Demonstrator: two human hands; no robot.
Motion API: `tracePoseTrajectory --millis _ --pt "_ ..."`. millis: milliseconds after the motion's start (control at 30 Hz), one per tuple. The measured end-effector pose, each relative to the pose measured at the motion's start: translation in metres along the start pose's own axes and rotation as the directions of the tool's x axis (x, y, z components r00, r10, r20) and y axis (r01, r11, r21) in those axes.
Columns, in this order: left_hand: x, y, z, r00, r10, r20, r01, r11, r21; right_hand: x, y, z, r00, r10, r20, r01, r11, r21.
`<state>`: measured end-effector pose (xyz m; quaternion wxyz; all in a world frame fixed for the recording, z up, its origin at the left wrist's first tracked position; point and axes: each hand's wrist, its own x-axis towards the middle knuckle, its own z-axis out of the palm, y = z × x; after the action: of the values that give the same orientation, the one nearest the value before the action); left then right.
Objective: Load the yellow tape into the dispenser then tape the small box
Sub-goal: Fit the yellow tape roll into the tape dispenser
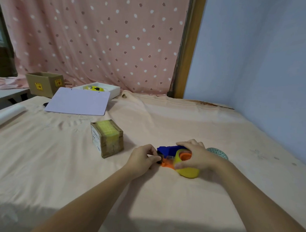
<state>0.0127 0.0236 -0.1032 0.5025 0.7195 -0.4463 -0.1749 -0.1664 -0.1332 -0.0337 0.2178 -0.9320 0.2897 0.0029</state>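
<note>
Your right hand [196, 157] clasps the light, stiff yellow tape [188, 170] seated in the dispenser [171, 150], with your left hand [143, 158] pinching its sticky end at nine o'clock; hold the dispenser's rigid body.

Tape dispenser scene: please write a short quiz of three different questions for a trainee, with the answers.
1. True or false: the yellow tape roll already sits around the orange hub of the dispenser.
2. Which hand pinches the front end of the dispenser? A) left hand B) right hand C) neither
3. Fill in: the small box, which already carries yellow tape on top, stands to the ____ of the dispenser in the head view.

Key
1. True.
2. A; the right hand rests over the roll.
3. left
</note>
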Motion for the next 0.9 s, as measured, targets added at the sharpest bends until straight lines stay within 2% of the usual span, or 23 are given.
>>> tracePoseTrajectory --millis 100,133,267,400,633,900 --pt "0.0 0.003 -0.005 0.999 -0.027 0.04 0.029 0.999 -0.044 -0.001 0.012 -0.004 0.999 0.016 -0.039 -0.008 0.98 0.2" --pt "-0.001 0.003 -0.006 0.999 -0.023 0.044 0.025 0.999 -0.045 -0.003 0.016 -0.006 0.999 0.019 -0.039 -0.01 0.976 0.217" --pt "-0.002 0.004 -0.006 0.999 0.0 0.05 0.0 1.0 -0.008 -0.003 0.023 -0.001 0.996 0.066 -0.063 -0.061 0.995 0.076" --pt "-0.003 0.002 -0.007 0.998 0.029 0.047 -0.033 0.997 0.071 -0.003 0.022 0.008 0.986 0.058 -0.157 -0.047 0.996 0.074" --pt "-0.001 0.005 -0.01 0.992 0.028 0.121 -0.037 0.997 0.073 -0.013 0.028 -0.002 0.996 0.045 -0.077 -0.03 0.983 0.182" --pt "-0.004 0.004 -0.014 0.994 0.035 0.101 -0.037 0.999 0.01 -0.022 0.027 -0.005 0.993 0.039 -0.111 0.0 0.943 0.333"
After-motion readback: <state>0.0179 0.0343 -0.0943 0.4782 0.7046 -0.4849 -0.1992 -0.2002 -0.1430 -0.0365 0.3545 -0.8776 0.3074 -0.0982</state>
